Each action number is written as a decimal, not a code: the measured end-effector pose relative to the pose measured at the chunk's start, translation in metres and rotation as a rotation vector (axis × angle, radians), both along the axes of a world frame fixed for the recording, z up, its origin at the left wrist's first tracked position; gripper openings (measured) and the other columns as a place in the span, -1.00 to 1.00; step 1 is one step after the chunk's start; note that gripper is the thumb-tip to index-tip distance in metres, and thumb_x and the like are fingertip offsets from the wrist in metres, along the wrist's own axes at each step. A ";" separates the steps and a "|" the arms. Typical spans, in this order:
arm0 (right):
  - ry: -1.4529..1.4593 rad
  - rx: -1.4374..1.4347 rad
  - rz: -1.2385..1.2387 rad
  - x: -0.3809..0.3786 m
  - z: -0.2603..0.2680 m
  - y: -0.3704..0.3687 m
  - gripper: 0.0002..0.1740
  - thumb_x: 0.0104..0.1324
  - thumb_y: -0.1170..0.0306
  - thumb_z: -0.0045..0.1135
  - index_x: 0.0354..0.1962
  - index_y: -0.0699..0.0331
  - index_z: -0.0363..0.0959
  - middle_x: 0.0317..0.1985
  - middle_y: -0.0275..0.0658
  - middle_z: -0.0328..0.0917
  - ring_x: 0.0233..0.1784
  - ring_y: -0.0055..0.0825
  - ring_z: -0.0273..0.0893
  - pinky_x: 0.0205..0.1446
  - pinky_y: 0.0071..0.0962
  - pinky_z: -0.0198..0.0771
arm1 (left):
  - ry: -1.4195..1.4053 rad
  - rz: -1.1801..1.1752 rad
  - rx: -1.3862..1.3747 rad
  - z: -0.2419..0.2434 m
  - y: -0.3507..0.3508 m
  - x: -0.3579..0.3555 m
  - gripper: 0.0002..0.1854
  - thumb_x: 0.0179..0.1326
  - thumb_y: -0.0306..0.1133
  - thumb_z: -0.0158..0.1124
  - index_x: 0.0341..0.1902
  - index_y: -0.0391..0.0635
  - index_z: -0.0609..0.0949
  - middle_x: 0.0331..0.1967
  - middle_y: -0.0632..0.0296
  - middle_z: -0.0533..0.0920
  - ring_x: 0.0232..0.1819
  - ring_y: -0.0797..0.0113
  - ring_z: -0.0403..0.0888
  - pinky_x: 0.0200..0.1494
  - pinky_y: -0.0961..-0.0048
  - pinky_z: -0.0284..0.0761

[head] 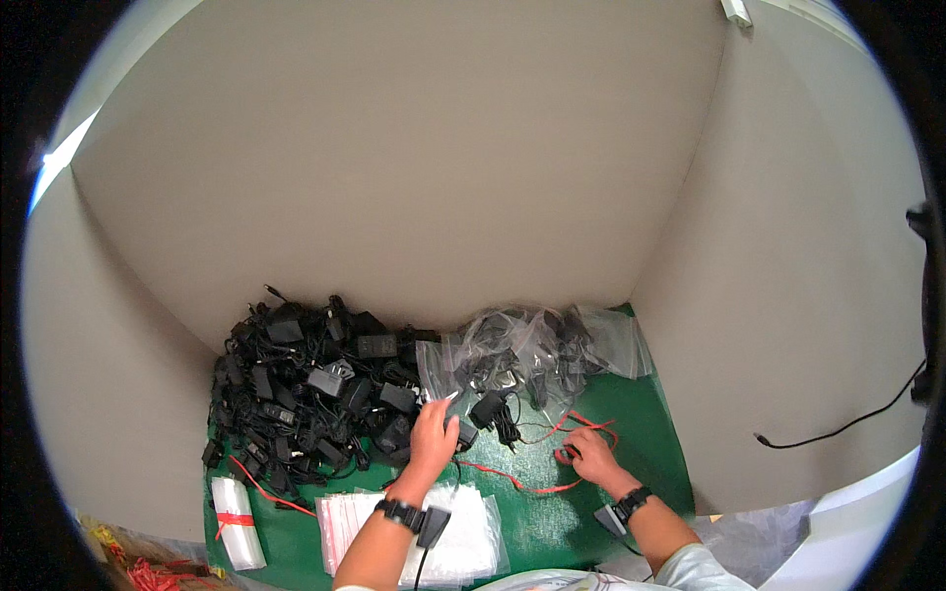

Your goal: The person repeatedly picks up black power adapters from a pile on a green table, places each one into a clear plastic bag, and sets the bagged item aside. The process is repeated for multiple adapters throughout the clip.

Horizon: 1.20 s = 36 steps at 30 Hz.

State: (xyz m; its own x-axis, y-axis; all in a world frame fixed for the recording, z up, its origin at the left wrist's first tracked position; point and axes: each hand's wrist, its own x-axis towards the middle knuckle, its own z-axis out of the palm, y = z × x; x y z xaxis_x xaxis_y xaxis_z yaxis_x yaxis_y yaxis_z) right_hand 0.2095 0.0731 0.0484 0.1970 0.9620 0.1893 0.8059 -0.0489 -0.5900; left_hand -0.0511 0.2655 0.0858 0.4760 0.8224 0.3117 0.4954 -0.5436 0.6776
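Observation:
My left hand [434, 436] is over the right edge of a heap of black power adapters [295, 399]. A dark adapter [465, 436] lies against its thumb side, and the fingers' underside is hidden, so a grip cannot be told. Farther right, the bent fingers of my right hand [591, 454] pinch a red plastic strip [563, 453], which loops around on the green tabletop. Between the hands, a little farther back, rests a black adapter with a bundled cord [489, 410]. Both wrists wear black bands with small devices.
Clear zip bags with dark adapters [517, 347] lie at the back right. Flat clear bags [451, 532] are stacked at the front, beside a roll of clear plastic [238, 524] tied in red. Beige panels [414, 185] enclose the green table [628, 414]. A black cable [835, 437] hangs at right.

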 end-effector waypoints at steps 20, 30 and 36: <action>0.153 -0.113 -0.316 0.042 0.018 -0.105 -0.79 -0.04 0.53 -0.03 -0.39 0.25 0.49 -0.43 -0.13 0.48 -0.31 -0.18 0.46 -0.23 -0.29 0.38 | -0.823 0.208 -1.009 0.007 0.106 0.100 -0.95 0.10 -0.45 0.09 -0.36 -0.08 0.43 -0.62 0.37 0.41 -0.67 0.50 0.39 -0.67 0.59 0.32; 0.405 0.163 -0.040 0.020 0.107 -0.010 -0.82 0.09 0.58 -0.09 -0.36 0.34 0.48 -0.38 -0.19 0.52 -0.30 -0.39 0.50 -0.24 -0.47 0.39 | -1.037 -0.631 -0.905 0.181 0.013 0.099 -0.91 0.12 -0.49 0.11 -0.32 -0.14 0.41 -0.48 0.30 0.43 -0.56 0.55 0.36 -0.52 0.62 0.32; 1.321 -0.060 0.130 -0.002 0.144 0.003 -0.67 0.32 0.27 -0.17 -0.13 0.37 0.34 -0.31 -0.25 0.48 -0.24 -0.54 0.45 -0.21 -0.51 0.40 | -0.705 -0.719 -1.012 0.172 -0.058 0.080 -0.89 0.12 -0.43 0.14 -0.31 -0.16 0.45 -0.48 0.34 0.44 -0.54 0.59 0.37 -0.51 0.66 0.30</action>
